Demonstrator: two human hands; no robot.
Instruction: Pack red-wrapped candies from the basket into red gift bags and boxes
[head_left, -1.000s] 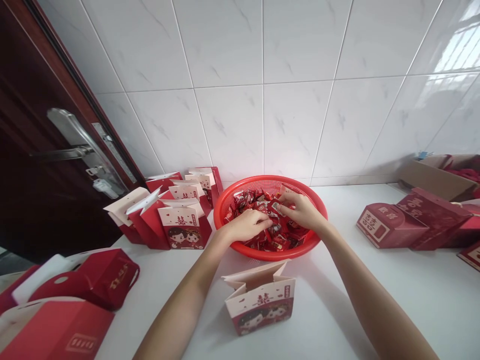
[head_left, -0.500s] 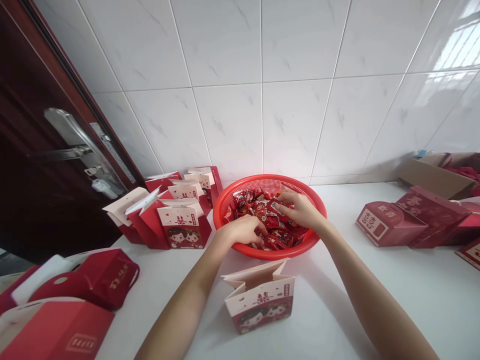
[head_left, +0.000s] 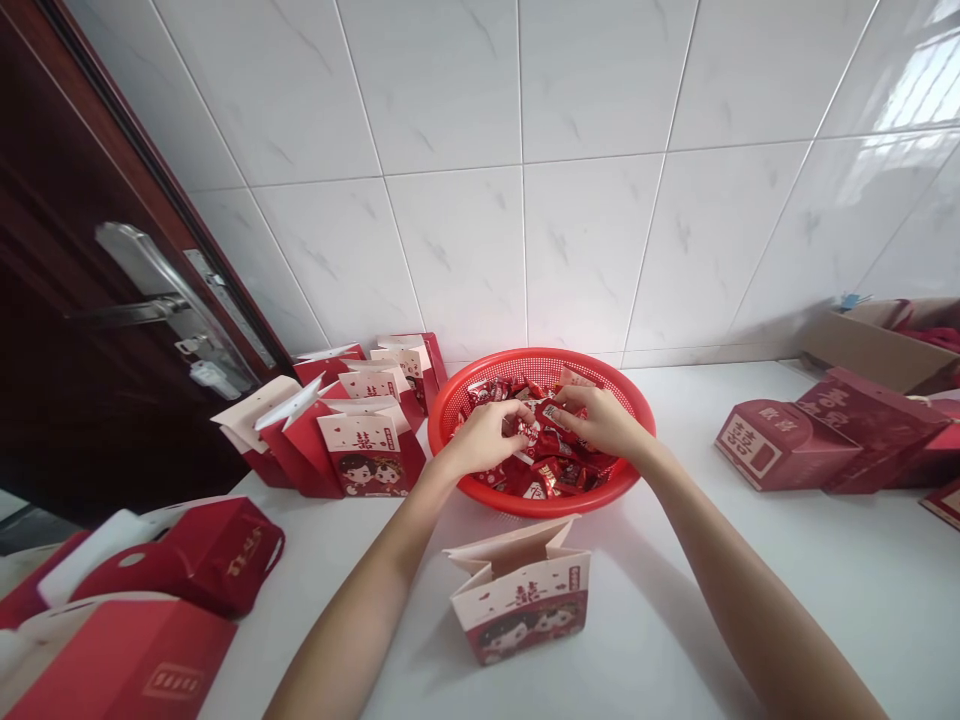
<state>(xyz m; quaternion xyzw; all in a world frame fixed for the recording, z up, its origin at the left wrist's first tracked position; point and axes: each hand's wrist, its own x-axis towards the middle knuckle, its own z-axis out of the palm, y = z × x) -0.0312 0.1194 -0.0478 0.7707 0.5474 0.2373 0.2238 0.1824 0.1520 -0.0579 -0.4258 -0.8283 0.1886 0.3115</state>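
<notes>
A red plastic basket [head_left: 634, 485] full of small, shiny red candy packets [head_left: 551, 470] stands against the wall. Both hands are inside its rim. My left hand [head_left: 484, 437] is over the left part of the pile, thumb and fingers curled round the edge of a red-and-white candy packet [head_left: 529, 436]. On the right, my right hand [head_left: 598, 418] pinches a dark red candy packet [head_left: 552, 412] between thumb and fingertips. In front of the basket, between my forearms, a white-and-red paper gift bag [head_left: 523, 600] with two cartoon figures stands upright with its top open.
Several similar gift bags [head_left: 365, 450] stand left of the basket. Red boxes [head_left: 124, 660] lie at the near left. Dusty-red boxes [head_left: 784, 445] and a cardboard carton [head_left: 862, 350] are at the right. A tiled wall [head_left: 585, 250] backs the white table [head_left: 675, 620]; a dark door [head_left: 67, 300] is at the left.
My left hand has risen from the basket's near side towards its middle, a packet now at its fingers. The right hand stays nearly in place with its packet. The gift bag has not moved.
</notes>
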